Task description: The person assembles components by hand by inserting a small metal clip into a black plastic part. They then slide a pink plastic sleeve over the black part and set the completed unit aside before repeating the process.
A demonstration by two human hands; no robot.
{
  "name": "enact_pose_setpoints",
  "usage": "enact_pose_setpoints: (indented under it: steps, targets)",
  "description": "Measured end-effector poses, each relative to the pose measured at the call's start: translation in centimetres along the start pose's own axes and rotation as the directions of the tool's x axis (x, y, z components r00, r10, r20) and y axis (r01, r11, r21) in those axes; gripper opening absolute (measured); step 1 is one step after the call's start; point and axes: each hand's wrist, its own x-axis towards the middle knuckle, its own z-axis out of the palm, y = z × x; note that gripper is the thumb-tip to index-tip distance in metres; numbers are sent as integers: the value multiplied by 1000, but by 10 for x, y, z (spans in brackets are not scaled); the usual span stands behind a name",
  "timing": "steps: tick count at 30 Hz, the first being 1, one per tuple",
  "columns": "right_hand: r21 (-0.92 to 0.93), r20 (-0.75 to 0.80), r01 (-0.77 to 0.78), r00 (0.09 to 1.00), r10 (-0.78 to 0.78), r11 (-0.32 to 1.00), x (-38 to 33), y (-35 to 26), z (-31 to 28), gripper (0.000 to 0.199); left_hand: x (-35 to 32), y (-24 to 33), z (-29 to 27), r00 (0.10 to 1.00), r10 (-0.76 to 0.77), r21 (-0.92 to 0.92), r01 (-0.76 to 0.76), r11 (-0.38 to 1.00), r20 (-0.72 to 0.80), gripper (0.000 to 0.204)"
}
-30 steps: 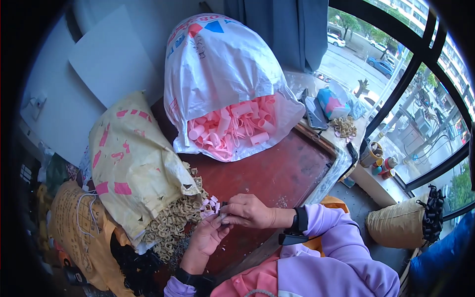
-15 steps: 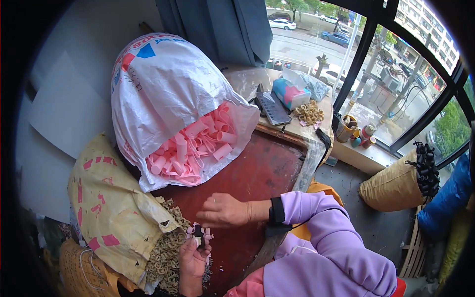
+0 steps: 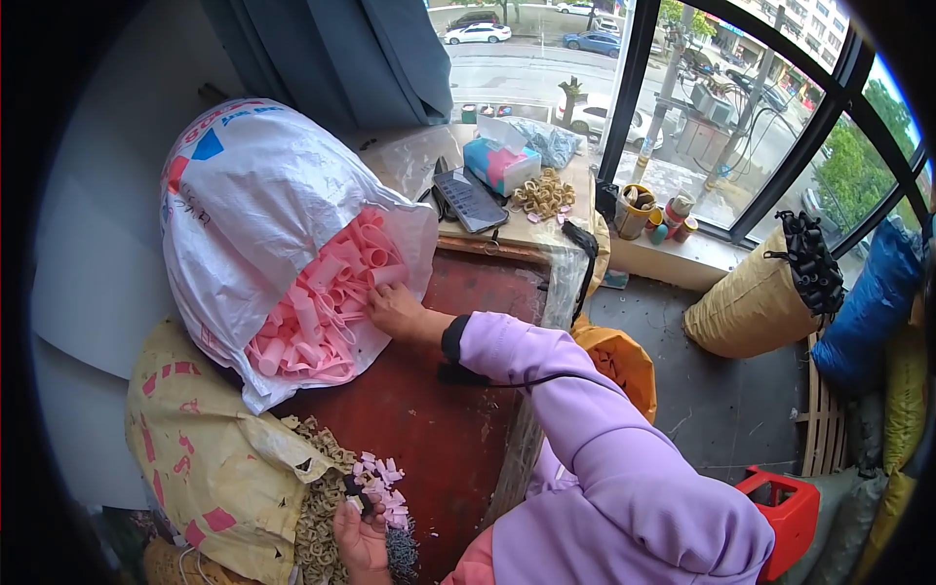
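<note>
My left hand (image 3: 361, 539) is at the lower left, its fingers closed round a small black and cream piece (image 3: 359, 501) whose exact kind I cannot make out. Beside it lie a heap of small pale pink bits (image 3: 383, 485), many beige ring-like pieces (image 3: 327, 522) and a patch of small grey pieces (image 3: 401, 552). My right hand (image 3: 398, 314) reaches to the mouth of a white woven sack (image 3: 263, 185), touching the pink plastic pieces (image 3: 310, 317), some tube-shaped, that spill from it. Its fingertips are partly hidden among them, so I cannot see whether they grip one.
A yellowish sack (image 3: 214, 439) stands at the left of the red tabletop (image 3: 434, 439). Behind are a phone (image 3: 470, 200), a tissue box (image 3: 501, 164) and more beige rings (image 3: 544, 195). On the right are an orange bag (image 3: 624, 366), a sack of black parts (image 3: 751, 292) and a red stool (image 3: 785, 526).
My right hand has moved up and away from beside my left hand to the pink pieces in the white sack. The view has shifted; my left hand still holds the black and cream piece.
</note>
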Motion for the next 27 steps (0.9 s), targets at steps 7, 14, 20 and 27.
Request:
enact_pose_setpoints:
  steps: [7, 14, 20, 27]
  targets:
    - [1, 29, 111, 993, -111, 994, -19, 18, -20, 19, -11, 0, -6, 1000, 14, 12, -14, 1000, -5, 27]
    - [798, 210, 98, 879, -428, 594, -51, -41, -114, 35, -11, 0, -2, 999, 36, 20, -37, 999, 21, 25]
    - [958, -32, 182, 835, -549, 221, -77, -103, -150, 31, -27, -2, 22, 993, 5, 152, -23, 988, 122, 28]
    - [969, 68, 52, 883, -465, 240, -89, -87, -161, 34, -41, 1, 16, 998, 45, 201, -54, 978, 48, 27]
